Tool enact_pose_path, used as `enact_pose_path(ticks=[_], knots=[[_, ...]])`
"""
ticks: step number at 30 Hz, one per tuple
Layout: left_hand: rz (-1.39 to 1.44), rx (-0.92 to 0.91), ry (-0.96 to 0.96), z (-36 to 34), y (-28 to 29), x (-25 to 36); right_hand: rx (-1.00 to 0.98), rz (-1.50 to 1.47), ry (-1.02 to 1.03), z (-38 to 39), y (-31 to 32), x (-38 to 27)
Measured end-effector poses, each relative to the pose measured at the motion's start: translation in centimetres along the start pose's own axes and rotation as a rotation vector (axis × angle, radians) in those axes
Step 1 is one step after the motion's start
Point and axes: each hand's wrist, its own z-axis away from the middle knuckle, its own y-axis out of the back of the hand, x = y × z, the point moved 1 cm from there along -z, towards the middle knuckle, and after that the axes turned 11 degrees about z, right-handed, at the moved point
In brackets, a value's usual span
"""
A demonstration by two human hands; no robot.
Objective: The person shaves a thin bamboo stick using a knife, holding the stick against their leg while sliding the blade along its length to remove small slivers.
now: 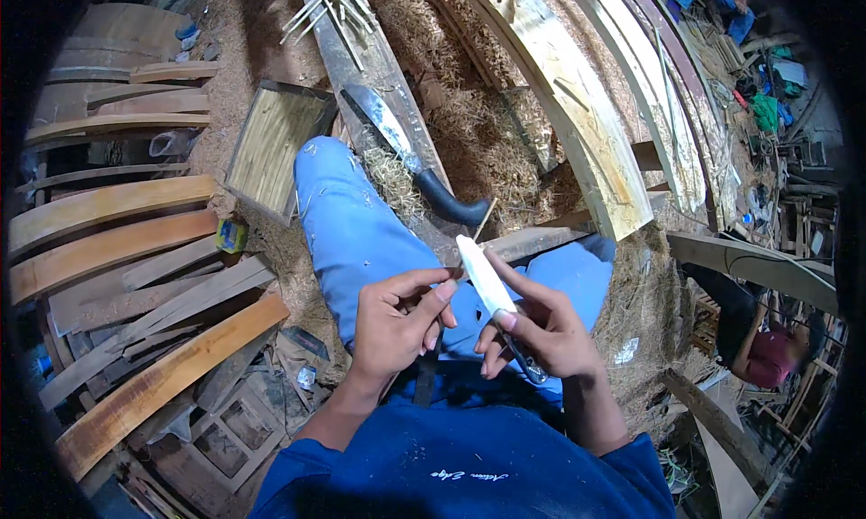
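Note:
My right hand (550,330) is closed around the handle of a knife (487,280), its bright blade pointing up and away from me. Pinched in my left hand (401,316) is a thin wooden stick (487,215), whose far end shows just past the knife tip; the blade hides part of its length. Blade and stick lie close together, but whether they touch I cannot tell. Beyond my hands, a large curved-handled knife (388,127) rests on a long plank (388,59) between my legs, its black grip towards me. Pale shavings (392,181) are heaped beside its blade.
Several thin sticks (334,9) lie at the plank's far end. A wooden box (280,145) stands left of my knee. Curved boards (171,384) are stacked at the left, and more curved timbers (577,113) lie at the right. Another person (771,357) sits at the far right.

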Motion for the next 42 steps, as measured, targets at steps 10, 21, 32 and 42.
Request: enact_pose_path(ticks=[10, 21, 32, 42], knots=[[-0.008, -0.092, 0.01, 0.3, -0.1, 0.1, -0.151, -0.034, -0.129, -0.2, -0.5, -1.3], [-0.142, -0.132, -0.048, 1.0, 0.2, 0.7, -0.139, -0.033, -0.089, 0.1, -1.3, -1.6], [-0.27, -0.156, -0.099, 1.4, 0.4, 0.4, 0.226, 0.156, -0.049, 1.6, 0.1, -3.8], [-0.332, -0.173, -0.118, 1.2, 0.5, 0.7, -0.028, 0.14, -0.135, 0.6, -1.5, -2.0]])
